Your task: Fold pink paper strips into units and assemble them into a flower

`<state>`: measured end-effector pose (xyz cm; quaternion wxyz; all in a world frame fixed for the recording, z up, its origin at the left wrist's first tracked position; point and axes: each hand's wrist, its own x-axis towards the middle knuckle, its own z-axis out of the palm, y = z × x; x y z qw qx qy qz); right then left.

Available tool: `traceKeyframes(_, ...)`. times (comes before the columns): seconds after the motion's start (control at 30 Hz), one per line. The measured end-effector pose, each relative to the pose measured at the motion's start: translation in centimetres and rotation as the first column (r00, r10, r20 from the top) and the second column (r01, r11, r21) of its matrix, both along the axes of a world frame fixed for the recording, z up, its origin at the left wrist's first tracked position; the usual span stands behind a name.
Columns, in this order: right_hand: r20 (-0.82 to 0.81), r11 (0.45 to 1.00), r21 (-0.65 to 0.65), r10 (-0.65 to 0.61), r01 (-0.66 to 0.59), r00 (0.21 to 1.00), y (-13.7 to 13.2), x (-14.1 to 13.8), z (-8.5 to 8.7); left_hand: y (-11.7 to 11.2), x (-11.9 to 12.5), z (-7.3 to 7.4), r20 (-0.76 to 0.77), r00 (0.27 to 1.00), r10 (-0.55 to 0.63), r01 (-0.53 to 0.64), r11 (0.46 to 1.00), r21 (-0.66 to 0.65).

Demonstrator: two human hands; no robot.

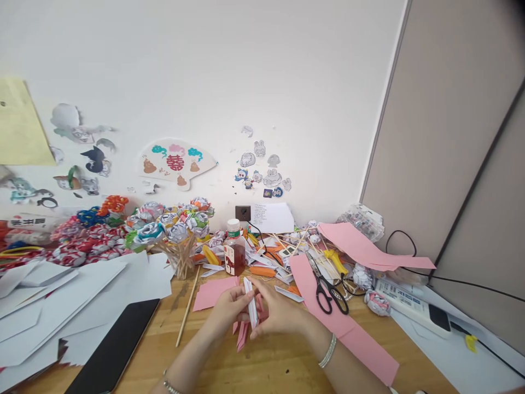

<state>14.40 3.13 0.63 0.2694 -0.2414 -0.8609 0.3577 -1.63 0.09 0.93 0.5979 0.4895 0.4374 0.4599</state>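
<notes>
Between my two hands, over the middle of the table, is a narrow stack of folded white paper (251, 303). My left hand (234, 304) pinches it from the left with thumb and fingers. On the other side, my right hand (275, 307) curls round it, fingertips at its upper and lower ends. Folded pink paper pieces (243, 336) show just below and behind the hands; whether they touch my fingers I cannot tell. Pink paper sheets (211, 293) lie beyond my left hand. Black-handled scissors (330, 295) rest on a long pink strip (369, 350) to the right.
A bottle of reddish liquid (233, 254) stands behind my hands, near a wooden stick (187, 309). On the left lie a black tablet or phone (117, 347) and white paper sheets (82, 295). Crumpled paper flowers (176, 224) pile along the wall. A power strip (414, 306) sits right.
</notes>
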Motion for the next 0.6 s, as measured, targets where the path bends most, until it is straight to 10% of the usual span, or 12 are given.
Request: traceKeyframes(0.6, 0.044, 0.999, 0.051, -0.001, -0.001, 0.999, 0.54, 0.03, 0.00, -0.35, 0.39, -0.22, 0.059, 0.993, -0.101, 0.103, 0.994, -0.027)
